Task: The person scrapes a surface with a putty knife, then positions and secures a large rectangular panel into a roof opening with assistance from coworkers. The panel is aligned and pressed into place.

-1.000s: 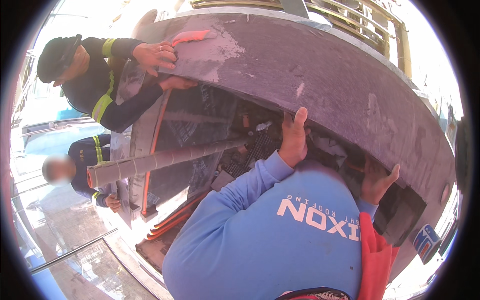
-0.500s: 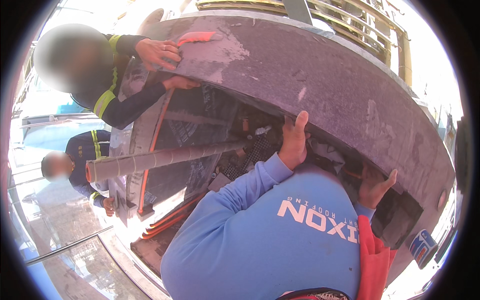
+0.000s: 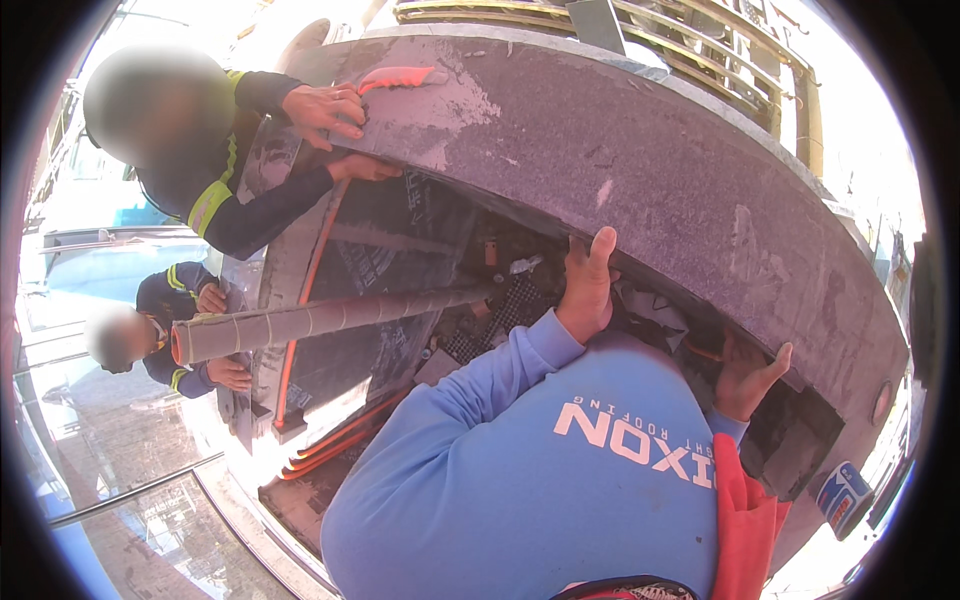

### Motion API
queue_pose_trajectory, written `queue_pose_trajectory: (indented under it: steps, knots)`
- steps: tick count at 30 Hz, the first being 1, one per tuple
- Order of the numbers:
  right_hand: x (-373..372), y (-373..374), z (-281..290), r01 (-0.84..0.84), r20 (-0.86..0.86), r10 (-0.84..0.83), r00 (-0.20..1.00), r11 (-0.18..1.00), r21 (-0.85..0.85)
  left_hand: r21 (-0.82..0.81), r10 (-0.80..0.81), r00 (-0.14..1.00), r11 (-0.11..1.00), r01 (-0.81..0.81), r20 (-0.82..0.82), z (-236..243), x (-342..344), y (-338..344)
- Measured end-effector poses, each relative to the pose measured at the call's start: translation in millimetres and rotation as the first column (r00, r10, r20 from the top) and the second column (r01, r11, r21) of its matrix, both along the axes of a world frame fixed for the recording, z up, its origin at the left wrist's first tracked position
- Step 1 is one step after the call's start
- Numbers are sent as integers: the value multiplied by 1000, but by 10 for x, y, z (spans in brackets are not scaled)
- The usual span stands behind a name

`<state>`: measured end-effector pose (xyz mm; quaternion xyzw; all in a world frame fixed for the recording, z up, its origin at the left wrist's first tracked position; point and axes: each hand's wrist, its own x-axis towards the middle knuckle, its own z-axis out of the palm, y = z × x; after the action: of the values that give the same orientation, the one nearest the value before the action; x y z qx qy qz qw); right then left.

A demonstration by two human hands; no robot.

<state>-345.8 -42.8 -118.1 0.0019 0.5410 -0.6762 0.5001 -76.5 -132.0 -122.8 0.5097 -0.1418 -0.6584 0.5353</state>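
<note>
A large curved panel [image 3: 660, 160], mauve-grey with pale scuffs, stretches across the view above a dark cavity. My left hand [image 3: 588, 285] grips its near edge, thumb up against the front and fingers reaching beneath. Farther right along the same edge, my right hand [image 3: 750, 375] also has hold of it, its thumb out and its fingers partly hidden under the panel. At the panel's left end a co-worker has one hand [image 3: 325, 110] on top and the other [image 3: 365, 168] under the edge. An orange-handled tool [image 3: 398, 77] lies on the panel by that upper hand.
A long grey tube [image 3: 320, 325] with an orange end crosses the cavity opening. Orange cables [image 3: 340, 445] run below it. Another co-worker's hands [image 3: 228, 373] rest at the structure's left edge. A blue-and-white can [image 3: 845, 498] stands at right. Metal rails [image 3: 700, 50] lie beyond the panel.
The second co-worker at left has shifted, and both of that person's hands now show at the edge. The nearer co-worker's head has moved slightly right. My hands stay in place.
</note>
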Motion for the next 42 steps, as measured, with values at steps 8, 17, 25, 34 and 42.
queue_pose_trajectory:
  steps: [8,17,25,34,42]
  knots:
    - [46,-32,58,8,22,-7,1000,999,-45,13,4,1000,1000,-4,-14,46,2,3]
    - [22,-20,20,28,6,-28,1000,999,-25,17,16,1000,1000,-15,-6,80,-14,1]
    - [25,-13,8,16,-14,-16,1000,1000,-25,4,-1,1000,1000,1,-7,60,-1,1]
    - [29,-11,24,22,-6,-22,1000,1000,-22,-3,-10,999,1000,10,-49,-33,25,1]
    - [32,-16,33,29,-2,-29,1000,999,-31,-21,9,999,1000,-10,-39,42,9,-1]
